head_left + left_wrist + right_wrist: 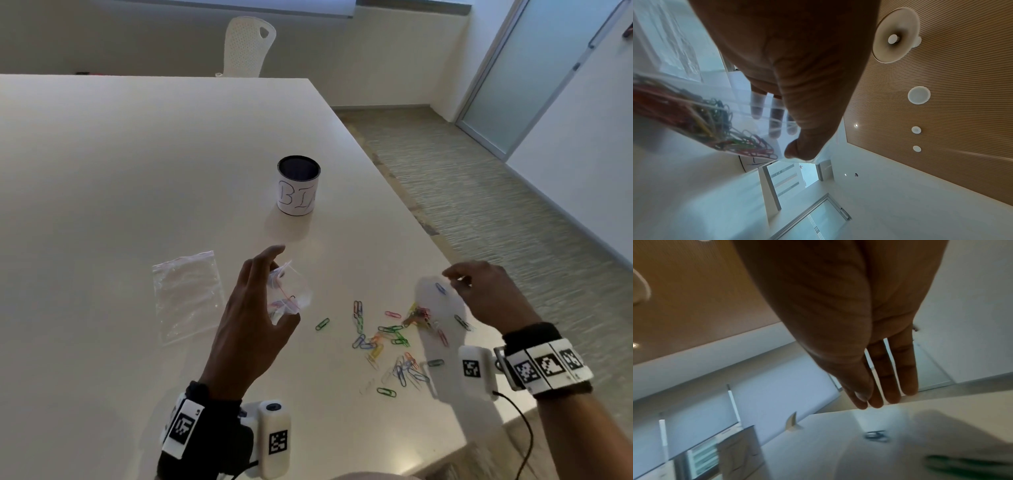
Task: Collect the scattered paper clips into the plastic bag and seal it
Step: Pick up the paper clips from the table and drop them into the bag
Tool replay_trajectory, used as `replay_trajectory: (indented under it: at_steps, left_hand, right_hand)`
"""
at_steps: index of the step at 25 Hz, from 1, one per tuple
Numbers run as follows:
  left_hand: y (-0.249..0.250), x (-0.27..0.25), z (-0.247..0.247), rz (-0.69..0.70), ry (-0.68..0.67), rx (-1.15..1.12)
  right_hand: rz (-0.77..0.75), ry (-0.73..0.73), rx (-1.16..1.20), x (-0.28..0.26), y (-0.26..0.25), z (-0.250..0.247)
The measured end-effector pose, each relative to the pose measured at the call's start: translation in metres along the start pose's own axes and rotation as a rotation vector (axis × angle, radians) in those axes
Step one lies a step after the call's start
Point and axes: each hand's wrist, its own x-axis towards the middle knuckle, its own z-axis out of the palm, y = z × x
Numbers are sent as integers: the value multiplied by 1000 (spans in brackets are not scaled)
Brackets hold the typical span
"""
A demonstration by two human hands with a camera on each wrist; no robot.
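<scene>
The plastic bag [286, 294] was up in the air above the middle of the desk [120, 171], held by the left hand [253, 325]. Its thumb and fingers [774, 120] pinched the thin clear side near the open top. The bag looked soft and floppy, and likely a bit slippery — best held by the top edge, so the mouth stays open and the strip can be pressed shut later. Some clips already sat in its bottom, in a bright tangle.

The paper clips [387, 339] lay scattered flat on the desk, near and to the right of the bag. They were small, light and stiff, and would slide on the smooth top, so a pinch with the fingertips seemed best. The right hand [486, 294] was lifted over the right side of the pile with its fingers bent together, but I could not tell if it held a clip.

A second bag [186, 294] lay flat to the left. A cup [298, 186] with letters on it stood farther away. The desk was pale and shiny — the floor [479, 192] ran along its right edge, with a white chair [248, 46] at the far end and a glass door [534, 72] far right.
</scene>
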Motion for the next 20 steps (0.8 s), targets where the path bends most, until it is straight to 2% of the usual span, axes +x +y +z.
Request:
replay_trajectory:
  at_steps: [2, 4, 7, 9, 11, 13, 15, 17, 20]
  left_hand:
    - [1, 0, 0, 3, 1, -12]
    - [3, 0, 0, 7, -1, -14]
    - [2, 0, 0, 11, -8, -8]
    - [1, -1, 0, 11, -11, -8]
    - [1, -1, 0, 10, -14, -2]
    - [1, -1, -1, 8, -9, 3]
    - [0, -1, -1, 7, -3, 3]
    - [0, 0, -2, 12, -3, 11]
    - [0, 0, -2, 14, -3, 27]
  right_hand:
    - [41, -28, -64, -2, 20, 5]
    - [20, -41, -75, -7, 25, 14]
    - [-64, -77, 9, -20, 9, 24]
    - [-167, -156, 77, -31, -7, 24]
    - [-198, -222, 135, -39, -14, 14]
    - [-121, -185, 97, -41, -3, 1]
    - [22, -155, -24, -43, 14, -10]
    - [149, -185, -128, -47, 20, -9]
    - [126, -213, -104, -59, 0, 9]
